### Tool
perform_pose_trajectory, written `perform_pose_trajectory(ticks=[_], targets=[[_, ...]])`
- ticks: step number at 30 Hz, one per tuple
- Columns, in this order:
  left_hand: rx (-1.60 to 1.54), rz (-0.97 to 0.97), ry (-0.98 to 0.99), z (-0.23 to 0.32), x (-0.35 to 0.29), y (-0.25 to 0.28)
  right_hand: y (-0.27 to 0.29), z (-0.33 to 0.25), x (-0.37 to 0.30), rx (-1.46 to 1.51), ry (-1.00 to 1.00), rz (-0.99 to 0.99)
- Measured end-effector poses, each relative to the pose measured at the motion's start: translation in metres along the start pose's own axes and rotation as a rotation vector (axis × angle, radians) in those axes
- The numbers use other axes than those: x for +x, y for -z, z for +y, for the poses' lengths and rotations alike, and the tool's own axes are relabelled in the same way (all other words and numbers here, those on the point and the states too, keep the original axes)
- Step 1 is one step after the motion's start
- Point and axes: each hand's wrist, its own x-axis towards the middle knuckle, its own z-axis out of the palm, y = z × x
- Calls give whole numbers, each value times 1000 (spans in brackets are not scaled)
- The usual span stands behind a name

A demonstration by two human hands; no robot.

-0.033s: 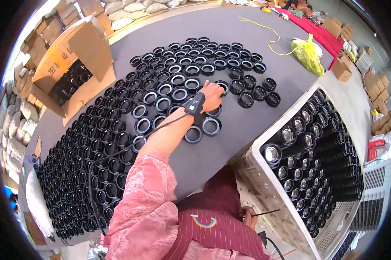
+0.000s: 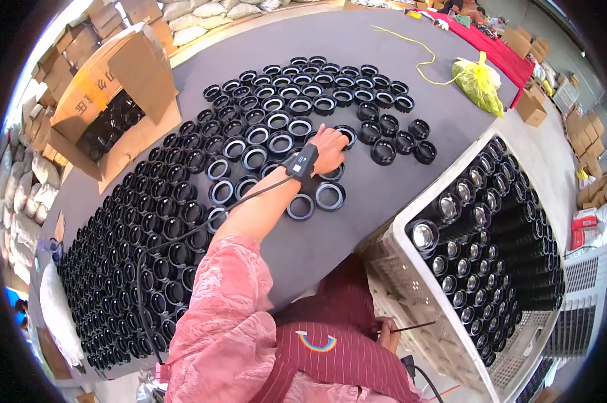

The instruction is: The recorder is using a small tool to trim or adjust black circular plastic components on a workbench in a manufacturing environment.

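My left hand (image 2: 330,149) reaches out over the grey table, its fingers bent round a black ring (image 2: 347,134) among many like it. The fingertips are at the ring's edge, and the ring still appears to rest on the tabletop. Close by the wrist lie other black rings with pale inner rims (image 2: 330,196). Low down, beside the striped maroon apron (image 2: 317,356), my right hand (image 2: 387,333) is closed on a thin dark stick (image 2: 414,328) that points right toward the crate. Part of the right hand is hidden by the apron.
Rows of black rings (image 2: 129,269) fill the table's left side. An open cardboard box (image 2: 142,74) holds more black parts. At right, a white plastic crate (image 2: 401,269) carries black cylinders with shiny ends. A yellow bag (image 2: 477,86) sits far right. A black cable (image 2: 203,228) crosses the left forearm.
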Motion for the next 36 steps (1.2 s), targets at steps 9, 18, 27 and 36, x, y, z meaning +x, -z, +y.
perform_pose_trajectory(ticks=[9,18,27,36], targets=[[-66,6,-227,15,-83,38,-54,-105,39,134,57,-225],[-147,-135,-221,21,-153,82,-110,-151,95,-47,143,-245],[-69,-213,-195,34,-197,112,-129,-183,125,-598,255,-359],[-104,60,-40,64,-246,141,-128,-159,116,-522,372,-274]])
